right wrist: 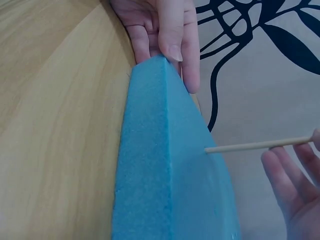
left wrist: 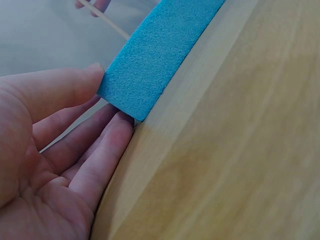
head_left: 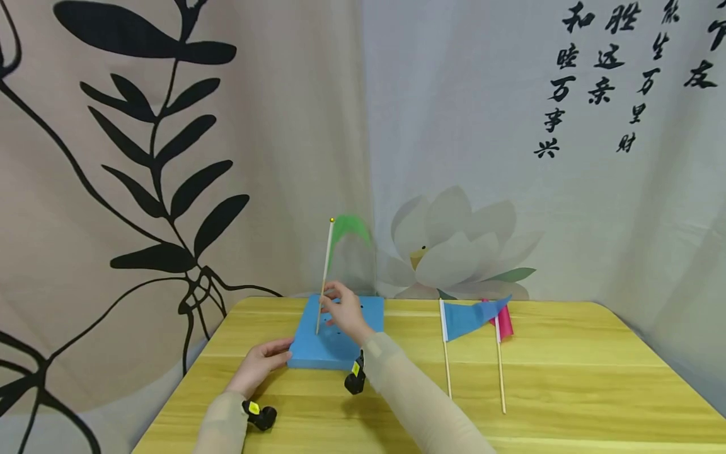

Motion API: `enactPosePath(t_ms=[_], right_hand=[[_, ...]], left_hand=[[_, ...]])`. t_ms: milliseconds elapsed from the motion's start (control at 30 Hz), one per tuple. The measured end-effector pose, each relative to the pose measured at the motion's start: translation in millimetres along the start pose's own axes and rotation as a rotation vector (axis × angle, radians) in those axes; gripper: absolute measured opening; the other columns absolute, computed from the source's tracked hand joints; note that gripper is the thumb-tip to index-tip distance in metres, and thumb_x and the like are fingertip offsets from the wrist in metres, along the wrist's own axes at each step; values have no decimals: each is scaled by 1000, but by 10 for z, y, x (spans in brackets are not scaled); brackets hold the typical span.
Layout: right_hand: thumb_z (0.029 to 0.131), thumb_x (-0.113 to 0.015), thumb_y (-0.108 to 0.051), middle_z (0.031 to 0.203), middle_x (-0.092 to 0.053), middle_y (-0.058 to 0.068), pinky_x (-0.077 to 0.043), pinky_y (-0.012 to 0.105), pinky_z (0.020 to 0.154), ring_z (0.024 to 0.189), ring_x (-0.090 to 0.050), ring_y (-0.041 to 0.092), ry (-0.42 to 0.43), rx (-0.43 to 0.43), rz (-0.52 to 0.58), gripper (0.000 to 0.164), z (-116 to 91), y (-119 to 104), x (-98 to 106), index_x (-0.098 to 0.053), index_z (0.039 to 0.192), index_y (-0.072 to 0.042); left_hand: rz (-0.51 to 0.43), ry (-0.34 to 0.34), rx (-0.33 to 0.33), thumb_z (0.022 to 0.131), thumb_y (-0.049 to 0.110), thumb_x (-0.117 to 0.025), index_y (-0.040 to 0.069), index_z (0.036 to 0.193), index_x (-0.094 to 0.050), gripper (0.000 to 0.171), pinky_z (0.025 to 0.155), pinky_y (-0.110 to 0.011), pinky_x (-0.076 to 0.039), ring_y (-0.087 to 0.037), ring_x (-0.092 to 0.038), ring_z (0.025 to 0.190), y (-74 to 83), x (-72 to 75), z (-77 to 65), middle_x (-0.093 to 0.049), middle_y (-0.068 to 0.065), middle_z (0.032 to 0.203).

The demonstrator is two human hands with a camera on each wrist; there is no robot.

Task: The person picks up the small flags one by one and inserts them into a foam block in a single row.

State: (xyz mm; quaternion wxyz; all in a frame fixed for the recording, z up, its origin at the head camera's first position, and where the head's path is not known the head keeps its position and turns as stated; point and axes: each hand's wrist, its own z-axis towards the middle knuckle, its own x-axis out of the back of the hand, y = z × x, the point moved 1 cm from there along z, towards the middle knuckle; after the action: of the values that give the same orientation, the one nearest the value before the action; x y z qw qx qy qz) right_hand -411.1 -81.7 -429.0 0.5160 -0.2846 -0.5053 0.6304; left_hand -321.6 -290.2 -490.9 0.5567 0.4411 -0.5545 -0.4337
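Observation:
A blue foam block (head_left: 334,353) with small dark holes in its top lies near the table's far edge. My left hand (head_left: 261,364) holds its front left corner. In the left wrist view the thumb (left wrist: 75,90) lies at the block's upper corner, other fingertips at the lower one. My right hand (head_left: 345,312) pinches the thin wooden stick of a green flag (head_left: 350,227) partway up. The stick stands slightly tilted, its lower end at the block's top face, as the right wrist view also shows at the stick (right wrist: 250,146). The green cloth hangs curved to the right of the gold tip.
Right of the block lie a blue pennant flag (head_left: 467,320) and a red flag (head_left: 507,323), their sticks pointing towards me. The blue cloth overlaps the red one. A printed curtain (head_left: 306,145) hangs behind the wooden table (head_left: 578,378).

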Motion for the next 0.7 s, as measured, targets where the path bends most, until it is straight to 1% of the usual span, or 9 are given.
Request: enactPosePath(t_ms=[100, 167, 267, 367, 400, 467, 567, 600, 700], right_hand=[[98, -60, -14, 101, -66, 6, -60, 35, 55, 83, -68, 22, 9, -4, -2, 17, -10, 1, 7, -62, 115, -17], [98, -60, -17, 103, -66, 6, -60, 37, 58, 84, -68, 20, 13, -21, 2, 21, -24, 6, 16, -62, 119, -17], [98, -61, -20, 106, -65, 7, -61, 41, 64, 86, -68, 19, 18, -51, 18, 29, -44, 34, 35, -59, 124, -9], [97, -61, -20, 107, -65, 9, -60, 45, 67, 89, -69, 24, 19, -66, 23, 34, -60, 45, 70, -57, 127, -5], [97, -61, -19, 107, -65, 10, -60, 45, 67, 90, -69, 26, 18, -66, 21, 34, -65, 48, 86, -57, 128, -5], [98, -60, -16, 108, -66, 11, -60, 47, 67, 92, -68, 31, 11, -58, 19, 34, -84, 48, 131, -58, 131, -9], [99, -58, -12, 109, -67, 14, -59, 50, 68, 94, -67, 36, 1, -33, 17, 29, -134, 58, 229, -60, 127, -7], [99, -57, -11, 112, -66, 15, -59, 51, 69, 96, -67, 38, -4, -23, 19, 27, -156, 58, 270, -61, 124, -4], [98, -57, -8, 114, -65, 22, -58, 55, 70, 96, -65, 42, -3, 0, 29, 25, -239, 59, 422, -62, 121, 1]], left_hand=[[-5, 1, 0, 92, 16, -68, -1, 134, -57, 47, 96, -40, -50, -32, -51, 123, 2, -3, 7, -54, -19, 136], [-5, -1, 0, 92, 16, -69, -1, 134, -57, 47, 96, -39, -50, -32, -51, 123, 0, -6, 9, -54, -19, 136], [-4, -3, -2, 91, 16, -69, -1, 134, -57, 47, 96, -39, -51, -32, -51, 123, 4, -17, 10, -54, -19, 136], [-3, -2, -2, 91, 16, -69, -1, 133, -57, 47, 96, -38, -51, -32, -51, 123, 9, -23, 8, -54, -19, 136], [6, -8, -9, 92, 16, -69, -2, 134, -56, 48, 96, -39, -51, -34, -51, 124, 12, -25, 6, -53, -20, 137], [3, -8, -8, 92, 16, -69, -1, 134, -57, 47, 95, -39, -51, -34, -50, 124, 16, -25, 2, -53, -20, 137], [10, -15, -16, 92, 16, -68, -1, 135, -56, 47, 96, -39, -51, -36, -49, 126, 18, -20, -3, -52, -21, 138], [11, -17, -19, 93, 16, -67, -2, 135, -55, 48, 96, -40, -51, -36, -48, 126, 18, -18, -5, -51, -21, 138], [5, -15, -14, 92, 17, -68, -1, 136, -55, 48, 97, -40, -50, -35, -48, 126, 12, -7, -18, -51, -20, 139]])
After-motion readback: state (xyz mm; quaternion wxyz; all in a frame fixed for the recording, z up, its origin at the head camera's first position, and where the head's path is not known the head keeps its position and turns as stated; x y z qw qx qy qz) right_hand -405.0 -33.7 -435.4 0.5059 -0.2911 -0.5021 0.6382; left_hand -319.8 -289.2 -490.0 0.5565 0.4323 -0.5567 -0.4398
